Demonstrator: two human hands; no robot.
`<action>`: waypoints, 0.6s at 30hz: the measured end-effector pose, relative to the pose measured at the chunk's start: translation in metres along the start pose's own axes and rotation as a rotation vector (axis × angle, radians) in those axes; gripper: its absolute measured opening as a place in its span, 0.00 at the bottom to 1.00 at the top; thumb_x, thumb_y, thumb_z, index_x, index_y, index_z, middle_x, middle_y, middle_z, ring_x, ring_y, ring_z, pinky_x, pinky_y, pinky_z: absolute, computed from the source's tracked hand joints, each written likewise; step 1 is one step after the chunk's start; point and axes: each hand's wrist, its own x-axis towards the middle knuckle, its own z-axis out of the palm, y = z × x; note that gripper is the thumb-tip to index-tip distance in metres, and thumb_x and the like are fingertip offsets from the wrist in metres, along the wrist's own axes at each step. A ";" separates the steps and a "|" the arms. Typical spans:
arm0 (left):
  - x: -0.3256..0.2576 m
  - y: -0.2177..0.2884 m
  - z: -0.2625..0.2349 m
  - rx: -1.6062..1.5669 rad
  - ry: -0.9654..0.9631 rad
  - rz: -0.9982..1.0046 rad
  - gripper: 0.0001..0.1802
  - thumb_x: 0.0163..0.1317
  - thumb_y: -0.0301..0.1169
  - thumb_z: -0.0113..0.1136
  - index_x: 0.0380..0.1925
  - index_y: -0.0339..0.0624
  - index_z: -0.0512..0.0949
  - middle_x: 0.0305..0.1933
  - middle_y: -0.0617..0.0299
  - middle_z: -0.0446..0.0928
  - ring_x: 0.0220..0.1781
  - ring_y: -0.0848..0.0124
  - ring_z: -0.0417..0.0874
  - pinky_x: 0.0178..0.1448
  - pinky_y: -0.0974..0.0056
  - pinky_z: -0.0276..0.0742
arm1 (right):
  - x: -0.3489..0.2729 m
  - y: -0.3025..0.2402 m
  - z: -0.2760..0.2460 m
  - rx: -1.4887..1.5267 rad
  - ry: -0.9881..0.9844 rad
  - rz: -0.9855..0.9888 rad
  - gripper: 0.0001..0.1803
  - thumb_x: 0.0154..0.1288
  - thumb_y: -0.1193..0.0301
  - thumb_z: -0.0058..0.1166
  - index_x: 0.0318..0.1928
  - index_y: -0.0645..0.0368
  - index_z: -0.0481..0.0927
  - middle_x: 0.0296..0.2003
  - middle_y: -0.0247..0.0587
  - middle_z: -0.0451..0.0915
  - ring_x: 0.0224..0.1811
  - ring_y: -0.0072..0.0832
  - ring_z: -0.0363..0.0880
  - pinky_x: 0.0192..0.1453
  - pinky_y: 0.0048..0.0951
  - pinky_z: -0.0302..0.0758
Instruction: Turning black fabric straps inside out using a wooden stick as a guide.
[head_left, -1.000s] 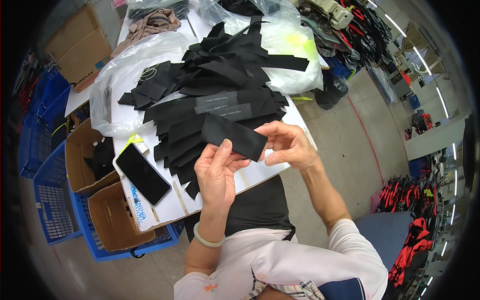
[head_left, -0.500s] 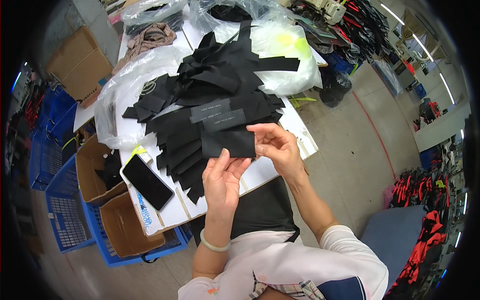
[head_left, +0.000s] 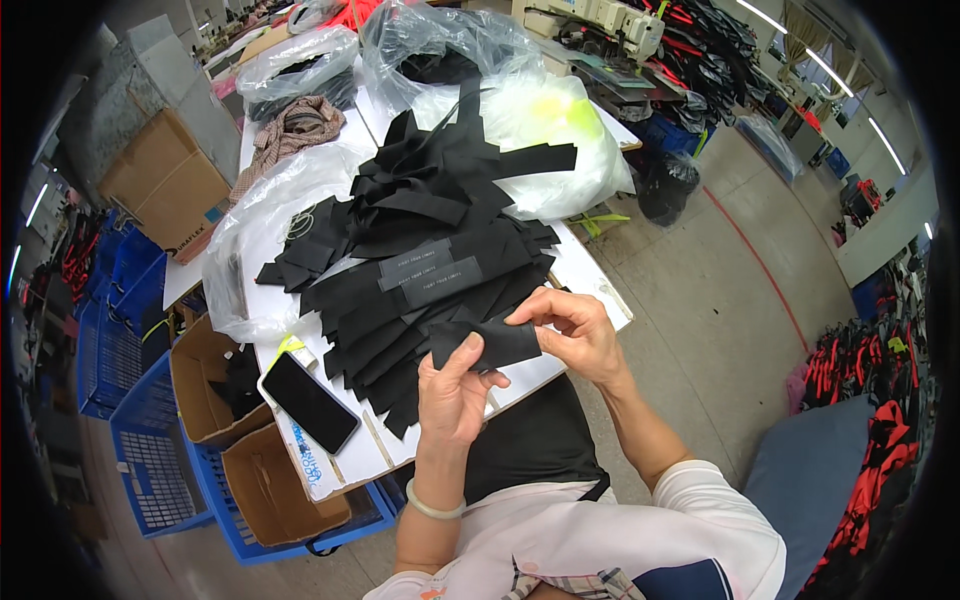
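Note:
Both hands hold one black fabric strip (head_left: 500, 343) over the near edge of a white table (head_left: 585, 278). My left hand (head_left: 452, 393) grips its left end with the thumb on top. My right hand (head_left: 577, 330) pinches its right end. Just beyond lies a large heap of black fabric strips (head_left: 420, 250), some with grey labels (head_left: 440, 283). A pale bracelet (head_left: 432, 508) circles my left wrist.
A black phone (head_left: 310, 401) lies at the table's near left corner. Clear plastic bags (head_left: 540, 140) with fabric sit behind the heap. Open cardboard boxes (head_left: 255, 470) and blue crates (head_left: 150, 460) stand left of the table. Sewing machines and red-black goods line the far side.
The strip has been folded shorter and brought lower toward me between both hands. The view shifted slightly; the heap and phone stay put.

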 end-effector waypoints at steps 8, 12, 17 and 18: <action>0.000 0.006 0.015 0.448 0.230 0.512 0.17 0.55 0.18 0.61 0.45 0.33 0.74 0.45 0.57 0.74 0.44 0.72 0.78 0.39 0.69 0.81 | 0.016 -0.023 0.000 -0.463 0.328 -0.375 0.11 0.41 0.87 0.51 0.30 0.66 0.79 0.27 0.38 0.75 0.24 0.20 0.70 0.24 0.19 0.64; -0.008 -0.002 0.042 1.028 0.033 0.755 0.36 0.45 0.20 0.69 0.57 0.34 0.67 0.60 0.54 0.59 0.58 0.66 0.69 0.46 0.68 0.81 | 0.022 -0.036 0.018 -0.618 0.282 -0.451 0.09 0.43 0.87 0.54 0.29 0.65 0.78 0.25 0.42 0.75 0.24 0.32 0.76 0.25 0.28 0.73; -0.004 -0.007 0.033 0.955 0.152 0.832 0.19 0.47 0.16 0.62 0.42 0.31 0.77 0.48 0.54 0.72 0.48 0.65 0.76 0.45 0.67 0.80 | 0.018 -0.044 0.027 -0.761 0.122 -0.471 0.13 0.44 0.85 0.59 0.34 0.64 0.80 0.29 0.43 0.77 0.27 0.33 0.78 0.28 0.28 0.74; -0.003 -0.007 0.033 0.949 0.152 0.836 0.19 0.47 0.16 0.62 0.42 0.31 0.77 0.48 0.54 0.72 0.48 0.65 0.76 0.45 0.67 0.80 | 0.017 -0.044 0.027 -0.766 0.119 -0.476 0.13 0.44 0.85 0.59 0.34 0.64 0.80 0.29 0.43 0.77 0.27 0.33 0.78 0.28 0.28 0.74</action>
